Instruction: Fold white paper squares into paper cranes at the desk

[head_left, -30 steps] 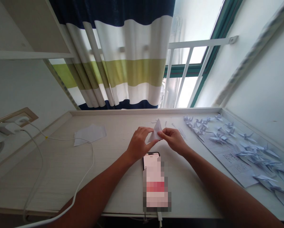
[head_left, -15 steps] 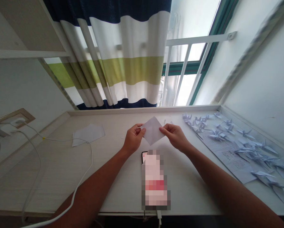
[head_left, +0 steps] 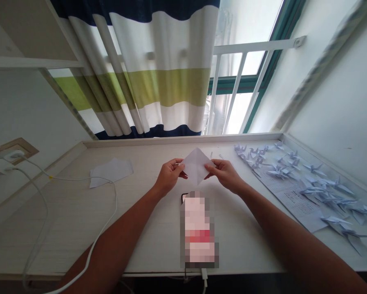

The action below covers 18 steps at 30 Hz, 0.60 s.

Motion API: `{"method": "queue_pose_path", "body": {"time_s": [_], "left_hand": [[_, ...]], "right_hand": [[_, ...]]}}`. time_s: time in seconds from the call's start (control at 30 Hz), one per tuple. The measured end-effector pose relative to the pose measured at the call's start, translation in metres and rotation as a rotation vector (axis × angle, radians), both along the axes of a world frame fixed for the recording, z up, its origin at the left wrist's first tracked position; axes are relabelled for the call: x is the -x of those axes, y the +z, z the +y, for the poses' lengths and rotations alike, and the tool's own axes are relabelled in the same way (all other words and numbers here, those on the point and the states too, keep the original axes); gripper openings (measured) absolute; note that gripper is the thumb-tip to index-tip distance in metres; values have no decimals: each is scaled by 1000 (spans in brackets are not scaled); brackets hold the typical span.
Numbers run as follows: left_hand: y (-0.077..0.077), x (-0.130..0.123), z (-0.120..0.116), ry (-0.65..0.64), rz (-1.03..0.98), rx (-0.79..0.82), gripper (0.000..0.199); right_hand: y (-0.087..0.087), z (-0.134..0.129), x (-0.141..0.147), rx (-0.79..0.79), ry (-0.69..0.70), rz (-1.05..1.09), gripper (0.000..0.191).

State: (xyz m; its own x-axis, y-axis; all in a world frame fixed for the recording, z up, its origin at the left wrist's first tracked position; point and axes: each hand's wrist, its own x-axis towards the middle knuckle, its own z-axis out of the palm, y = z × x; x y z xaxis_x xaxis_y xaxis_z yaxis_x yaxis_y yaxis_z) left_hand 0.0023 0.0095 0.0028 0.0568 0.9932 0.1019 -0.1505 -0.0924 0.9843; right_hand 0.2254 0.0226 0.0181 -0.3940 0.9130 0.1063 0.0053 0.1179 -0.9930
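A small white sheet of paper, turned like a diamond, is held up above the desk between both hands. A faint crease runs down its middle. My left hand pinches its left corner between thumb and fingers. At the right corner, my right hand grips it the same way. Below the paper lies a phone, its screen blurred out, with a cable plugged into its near end. Several folded paper cranes rest to the right of my right hand.
Under the cranes is a printed sheet. More white paper lies on the left of the desk, crossed by a white cable from a wall socket. A striped curtain and window railing stand behind.
The paper has tilted slightly, and its centre crease shows more clearly. Both hands keep their hold on its side corners. The whole view has shifted a little.
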Motion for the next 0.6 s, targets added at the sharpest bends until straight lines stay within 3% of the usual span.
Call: {"method": "queue_pose_path", "body": {"time_s": [0.17, 0.37, 0.5, 0.6], "left_hand": [[2, 3, 0, -54, 38, -20, 41], [3, 8, 0, -112, -118, 0, 29], [4, 9, -1, -92, -52, -87, 15], [5, 7, -5, -74, 89, -172, 15]], "right_hand": [[-4, 1, 1, 3, 57, 89, 36], [-7, 3, -4, 106, 118, 260, 22], [-1, 4, -11, 105, 139, 209, 15], [10, 2, -12, 17, 41, 114, 11]]}}
